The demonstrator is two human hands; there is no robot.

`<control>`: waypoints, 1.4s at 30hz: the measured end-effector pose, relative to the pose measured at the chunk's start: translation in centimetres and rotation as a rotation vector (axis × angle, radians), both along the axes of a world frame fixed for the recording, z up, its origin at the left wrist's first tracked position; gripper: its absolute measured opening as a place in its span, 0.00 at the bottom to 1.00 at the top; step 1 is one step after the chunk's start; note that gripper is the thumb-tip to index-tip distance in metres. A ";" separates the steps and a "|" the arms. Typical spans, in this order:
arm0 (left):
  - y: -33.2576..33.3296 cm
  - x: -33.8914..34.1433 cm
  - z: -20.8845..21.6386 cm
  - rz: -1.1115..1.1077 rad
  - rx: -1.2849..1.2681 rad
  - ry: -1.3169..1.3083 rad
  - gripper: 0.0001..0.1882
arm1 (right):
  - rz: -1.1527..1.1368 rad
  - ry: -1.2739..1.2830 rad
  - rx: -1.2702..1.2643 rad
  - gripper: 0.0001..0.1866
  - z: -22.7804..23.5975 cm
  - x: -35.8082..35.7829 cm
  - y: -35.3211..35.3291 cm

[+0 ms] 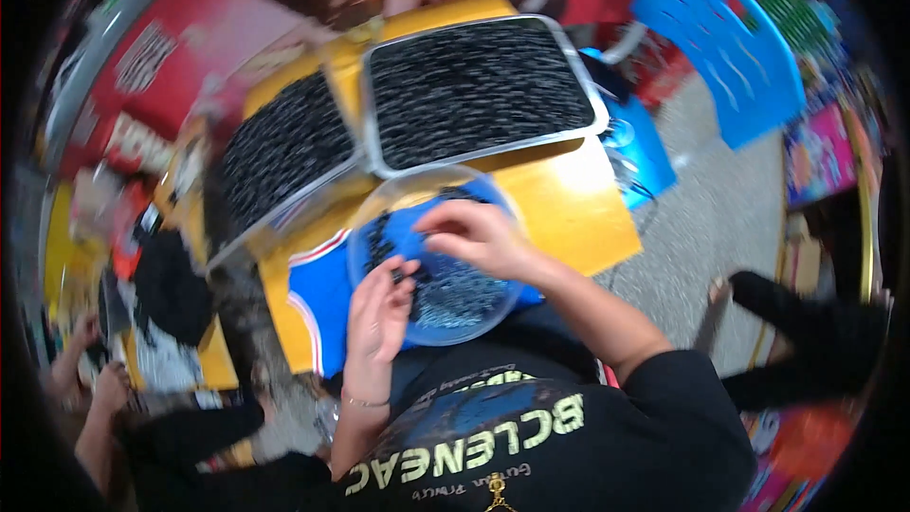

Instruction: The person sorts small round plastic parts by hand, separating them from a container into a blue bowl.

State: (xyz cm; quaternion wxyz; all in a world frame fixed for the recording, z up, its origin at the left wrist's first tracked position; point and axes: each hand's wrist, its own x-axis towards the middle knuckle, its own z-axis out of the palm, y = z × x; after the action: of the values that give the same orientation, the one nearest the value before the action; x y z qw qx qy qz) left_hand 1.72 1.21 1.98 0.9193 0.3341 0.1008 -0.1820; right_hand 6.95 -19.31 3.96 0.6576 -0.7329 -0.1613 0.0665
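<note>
A round clear plastic tub (517, 294) stands before me on a blue cloth (318, 289) with striped edging. Small black parts lie along its left and far sides, and a heap of small grey-blue pieces (460, 299) fills its near side. Over the tub's left rim, my left hand (377, 308) has its fingers curled around a small black part (398, 275). My right hand (479, 237) hovers above the middle of the tub, thumb and forefinger drawn close together. Whatever may be between those fingertips is too small and blurred to make out.
On the yellow table (578, 218), a metal-rimmed tray (597, 123) and a clear bin (284, 204) hold many small black parts. A blue chair (720, 47) is at the far right. Another person's hands (112, 384) work at the left, near a black bundle (172, 289).
</note>
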 end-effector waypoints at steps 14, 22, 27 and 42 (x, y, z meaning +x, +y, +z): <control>0.3 -0.3 -0.9 -0.053 -0.146 0.042 0.13 | -0.065 -0.217 -0.128 0.08 1.4 -3.2 1.9; 0.2 -0.5 -1.1 -0.057 -0.153 0.032 0.11 | -0.034 -0.427 -0.204 0.09 1.6 -3.2 3.0; 0.0 -0.4 -1.0 -0.040 -0.147 0.047 0.11 | -0.027 -0.487 -0.253 0.10 1.6 -3.4 3.0; -0.3 -0.6 -1.2 -0.004 -0.048 0.005 0.09 | -0.083 -0.493 -0.279 0.08 1.0 -3.8 3.2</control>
State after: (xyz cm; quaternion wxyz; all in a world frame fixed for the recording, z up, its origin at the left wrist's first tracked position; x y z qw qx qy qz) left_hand 1.12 0.86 0.78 0.9265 0.3115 0.0979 -0.1870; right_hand 3.18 -16.15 4.98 0.4935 -0.8163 -0.2755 -0.1194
